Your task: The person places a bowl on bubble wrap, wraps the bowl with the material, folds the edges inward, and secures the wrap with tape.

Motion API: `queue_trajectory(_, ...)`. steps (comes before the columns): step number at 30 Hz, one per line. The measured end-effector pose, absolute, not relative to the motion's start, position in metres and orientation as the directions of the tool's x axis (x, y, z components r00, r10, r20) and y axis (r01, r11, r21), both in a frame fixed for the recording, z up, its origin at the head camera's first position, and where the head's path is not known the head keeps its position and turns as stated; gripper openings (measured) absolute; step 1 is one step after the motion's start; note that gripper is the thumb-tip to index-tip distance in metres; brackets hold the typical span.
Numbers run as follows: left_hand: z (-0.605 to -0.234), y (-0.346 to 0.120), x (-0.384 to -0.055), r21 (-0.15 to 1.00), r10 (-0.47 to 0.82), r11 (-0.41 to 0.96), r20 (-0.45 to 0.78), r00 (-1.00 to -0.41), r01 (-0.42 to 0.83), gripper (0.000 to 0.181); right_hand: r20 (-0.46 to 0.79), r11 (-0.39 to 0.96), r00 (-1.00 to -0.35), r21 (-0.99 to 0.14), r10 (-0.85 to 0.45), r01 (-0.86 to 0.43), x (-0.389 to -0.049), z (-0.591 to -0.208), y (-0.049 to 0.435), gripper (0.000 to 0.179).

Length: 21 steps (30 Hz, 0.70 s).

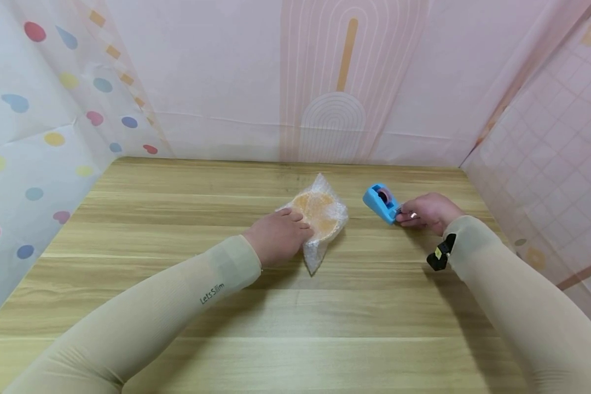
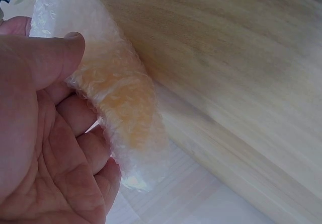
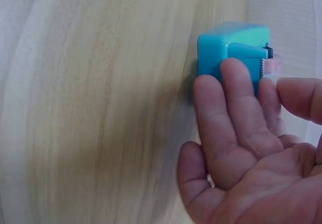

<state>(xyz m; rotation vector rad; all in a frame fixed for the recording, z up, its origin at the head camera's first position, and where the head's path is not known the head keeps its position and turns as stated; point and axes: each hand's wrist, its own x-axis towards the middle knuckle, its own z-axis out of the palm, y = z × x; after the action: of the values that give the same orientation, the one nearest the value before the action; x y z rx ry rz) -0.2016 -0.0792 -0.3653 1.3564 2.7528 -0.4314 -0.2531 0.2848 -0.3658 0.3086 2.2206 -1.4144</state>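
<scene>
A flat, round orange thing wrapped in bubble wrap (image 1: 320, 213) lies near the middle of the table. My left hand (image 1: 280, 235) holds its near-left edge, fingers over the top in the head view. In the left wrist view the thumb (image 2: 63, 58) is on one face of the wrap and the other fingers are partly behind it. To the right stands a blue tape dispenser (image 1: 390, 212) with a pinkish roll (image 1: 385, 195). At its toothed cutting end, my right hand (image 1: 433, 210) pinches the tape end between thumb and forefinger. Two other fingertips (image 3: 235, 70) reach against the blue body.
The wood-grain table (image 1: 202, 186) reaches back to a pink patterned backdrop (image 1: 216, 82). A dotted sheet (image 1: 29, 164) hangs at the left and a grid-patterned one (image 1: 561, 137) at the right. A small black device (image 1: 438, 257) is strapped to the right wrist.
</scene>
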Motion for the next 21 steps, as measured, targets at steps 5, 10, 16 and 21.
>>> queue_trajectory(5,-0.3647,-0.0788,-0.2015,-0.23,0.769,0.58,-0.162,-0.618,0.782,0.035,-0.54,0.454,-0.838,-0.767,-0.077,0.453,-0.2516,-0.3663,0.2882,0.037)
queue_trajectory(10,-0.3655,-0.0788,-0.2015,-0.234,0.77,0.579,-0.158,-0.618,0.781,0.034,-0.567,0.472,-0.82,-0.745,-0.075,0.472,-0.251,-0.3654,0.2877,0.03)
queue_trajectory(16,-0.3665,-0.0789,-0.2008,-0.228,0.769,0.582,-0.157,-0.62,0.78,0.035,-0.566,0.481,-0.819,-0.745,-0.091,0.462,-0.2503,-0.366,0.2874,0.03)
queue_trajectory(21,-0.3671,-0.0791,-0.2017,-0.22,0.766,0.586,-0.161,-0.622,0.78,0.037,-0.559,0.433,-0.822,-0.771,-0.108,0.467,-0.2474,-0.3665,0.2872,0.036)
